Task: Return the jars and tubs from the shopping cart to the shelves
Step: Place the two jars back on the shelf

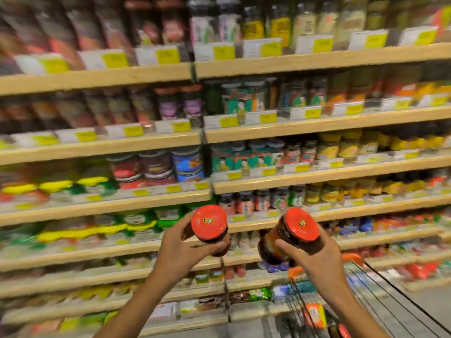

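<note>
Left hand (180,250) grips left red-lidded jar (210,228), right hand (314,257) grips right red-lidded jar (290,237), both before shelves (97,79); cart (366,289) lower right.

Pale wooden shelves (317,61) — tier upon tier — carry blurred rows of jars (158,164) behind yellow price tags (168,56)

Two jars held up in front of shelves (219,142): L jar (210,228) in left hand (180,252) at 11 o'clock, R jar (290,236) in right hand (314,257) at 1 o'clock, side by side, apart. Shopping cart (366,289) at 5 o'clock, below R hand, w/ items in it. Shelves behind, stocked w/ jars.
</note>
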`<state>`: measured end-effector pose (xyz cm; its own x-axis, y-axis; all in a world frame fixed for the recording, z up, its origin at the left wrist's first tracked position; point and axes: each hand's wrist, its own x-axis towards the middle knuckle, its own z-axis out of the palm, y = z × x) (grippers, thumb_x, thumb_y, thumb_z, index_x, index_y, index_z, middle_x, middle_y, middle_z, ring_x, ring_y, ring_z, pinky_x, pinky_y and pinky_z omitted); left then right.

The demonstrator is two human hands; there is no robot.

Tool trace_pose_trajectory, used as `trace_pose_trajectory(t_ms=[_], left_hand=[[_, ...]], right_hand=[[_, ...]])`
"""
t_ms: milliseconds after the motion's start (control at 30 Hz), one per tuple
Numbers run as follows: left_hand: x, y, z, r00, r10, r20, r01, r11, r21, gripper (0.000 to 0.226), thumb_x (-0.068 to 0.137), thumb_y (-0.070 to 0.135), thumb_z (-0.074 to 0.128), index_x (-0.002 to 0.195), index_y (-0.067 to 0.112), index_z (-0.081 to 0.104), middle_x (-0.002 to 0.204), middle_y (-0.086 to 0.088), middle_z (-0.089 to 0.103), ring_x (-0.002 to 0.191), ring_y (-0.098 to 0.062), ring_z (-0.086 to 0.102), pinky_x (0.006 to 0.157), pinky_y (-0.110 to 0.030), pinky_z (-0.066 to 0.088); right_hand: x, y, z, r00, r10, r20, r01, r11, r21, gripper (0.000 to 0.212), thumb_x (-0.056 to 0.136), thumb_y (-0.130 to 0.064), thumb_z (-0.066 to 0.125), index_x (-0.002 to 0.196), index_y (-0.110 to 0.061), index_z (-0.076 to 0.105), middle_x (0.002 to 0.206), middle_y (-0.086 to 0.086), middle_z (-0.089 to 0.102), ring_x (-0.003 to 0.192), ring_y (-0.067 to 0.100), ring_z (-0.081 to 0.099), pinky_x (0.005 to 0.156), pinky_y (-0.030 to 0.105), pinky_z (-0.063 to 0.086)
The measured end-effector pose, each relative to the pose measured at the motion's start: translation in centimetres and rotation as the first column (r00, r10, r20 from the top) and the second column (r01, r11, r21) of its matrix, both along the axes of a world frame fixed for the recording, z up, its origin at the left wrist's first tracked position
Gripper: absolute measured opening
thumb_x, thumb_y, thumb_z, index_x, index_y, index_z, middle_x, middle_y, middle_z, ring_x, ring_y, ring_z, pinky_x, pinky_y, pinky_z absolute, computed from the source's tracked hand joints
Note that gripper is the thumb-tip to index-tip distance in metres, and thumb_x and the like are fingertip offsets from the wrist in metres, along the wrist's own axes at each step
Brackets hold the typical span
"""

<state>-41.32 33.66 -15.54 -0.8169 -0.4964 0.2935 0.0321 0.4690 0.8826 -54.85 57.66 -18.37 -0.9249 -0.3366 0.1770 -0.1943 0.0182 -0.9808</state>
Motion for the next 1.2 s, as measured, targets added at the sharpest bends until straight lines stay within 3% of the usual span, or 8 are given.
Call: trace_pose_trajectory(t_ms=[100, 267, 433, 600, 867, 1000, 1133, 1200], left_hand=[[5.8, -3.8, 0.9, 0.989, 0.143, -0.045, -0.143, 0.99, 0.009, 0.069, 0.052, 0.045, 0.086, 0.112, 0.048, 0.054, 0.105, 0.049, 0.058, 0.103, 0.021, 0.056, 0.084, -0.001, 0.044], [15.5, -10.8, 2.4, 0.935, 0.339, -0.109, -0.333, 0.941, 0.065, 0.069, 0.053, 0.041, 0.093, 0.115, 0.027, 0.066, 0.104, 0.023, 0.072, 0.1, 0.003, 0.067, 0.083, -0.013, 0.051], [25.6, -17.5, 3.1, 0.867, 0.473, -0.154, -0.466, 0.881, 0.08, 0.058, 0.058, 0.005, 0.093, 0.11, 0.015, 0.069, 0.093, 0.023, 0.075, 0.085, 0.008, 0.067, 0.077, -0.009, 0.048], [35.3, -23.8, 3.9, 0.826, 0.535, -0.178, -0.531, 0.844, 0.074, 0.075, 0.048, 0.033, 0.098, 0.116, 0.02, 0.069, 0.104, 0.017, 0.075, 0.101, 0.0, 0.068, 0.089, -0.015, 0.052], [43.4, -31.6, 5.3, 0.758, 0.613, -0.22, -0.616, 0.785, 0.064, 0.06, 0.057, 0.028, 0.09, 0.112, 0.034, 0.065, 0.103, 0.026, 0.071, 0.1, 0.005, 0.066, 0.084, -0.007, 0.048], [44.2, -35.0, 5.4, 0.741, 0.629, -0.235, -0.634, 0.771, 0.064, 0.061, 0.058, 0.027, 0.089, 0.113, 0.035, 0.064, 0.104, 0.029, 0.07, 0.101, 0.008, 0.065, 0.081, -0.005, 0.047], [43.5, -38.8, 5.5, 0.751, 0.622, -0.221, -0.625, 0.778, 0.065, 0.063, 0.057, 0.028, 0.089, 0.115, 0.032, 0.064, 0.106, 0.027, 0.07, 0.101, 0.007, 0.065, 0.082, -0.006, 0.048], [42.8, -40.7, 5.8, 0.759, 0.614, -0.216, -0.617, 0.785, 0.062, 0.066, 0.058, 0.028, 0.089, 0.12, 0.031, 0.064, 0.109, 0.028, 0.069, 0.103, 0.007, 0.064, 0.086, -0.009, 0.05]], right_hand=[[2.6, -5.5, 1.7, 0.989, 0.149, -0.002, -0.149, 0.989, 0.019, 0.063, 0.056, -0.028, 0.087, 0.113, -0.035, 0.06, 0.103, -0.024, 0.067, 0.093, -0.007, 0.063, 0.091, 0.026, 0.047], [8.6, -14.1, 4.1, 0.941, 0.332, -0.062, -0.329, 0.943, 0.043, 0.055, 0.063, -0.025, 0.086, 0.103, -0.047, 0.055, 0.103, -0.026, 0.063, 0.082, -0.023, 0.059, 0.075, 0.009, 0.042], [16.3, -23.3, 6.1, 0.897, 0.429, -0.105, -0.427, 0.903, 0.044, 0.056, 0.06, -0.032, 0.084, 0.109, -0.041, 0.06, 0.096, -0.03, 0.07, 0.088, -0.018, 0.062, 0.078, 0.013, 0.045], [24.0, -32.7, 6.6, 0.853, 0.494, -0.169, -0.495, 0.868, 0.041, 0.057, 0.058, -0.032, 0.086, 0.11, -0.036, 0.064, 0.098, -0.031, 0.071, 0.093, -0.011, 0.065, 0.076, 0.009, 0.045], [31.9, -43.4, 7.3, 0.792, 0.576, -0.2, -0.58, 0.813, 0.047, 0.061, 0.059, -0.051, 0.088, 0.113, -0.036, 0.065, 0.103, -0.028, 0.071, 0.098, -0.006, 0.066, 0.083, 0.016, 0.049], [32.8, -47.9, 7.7, 0.764, 0.607, -0.219, -0.609, 0.79, 0.063, 0.064, 0.057, -0.041, 0.086, 0.116, -0.035, 0.063, 0.103, -0.031, 0.07, 0.099, -0.009, 0.064, 0.076, 0.004, 0.048], [32.2, -52.3, 8.0, 0.755, 0.616, -0.225, -0.621, 0.782, 0.059, 0.074, 0.056, -0.039, 0.088, 0.125, -0.027, 0.063, 0.112, -0.017, 0.071, 0.102, -0.004, 0.065, 0.08, 0.009, 0.05], [31.7, -54.6, 8.4, 0.745, 0.624, -0.233, -0.632, 0.773, 0.049, 0.069, 0.056, -0.037, 0.089, 0.119, -0.032, 0.063, 0.107, -0.02, 0.072, 0.1, -0.006, 0.065, 0.081, 0.009, 0.05]])
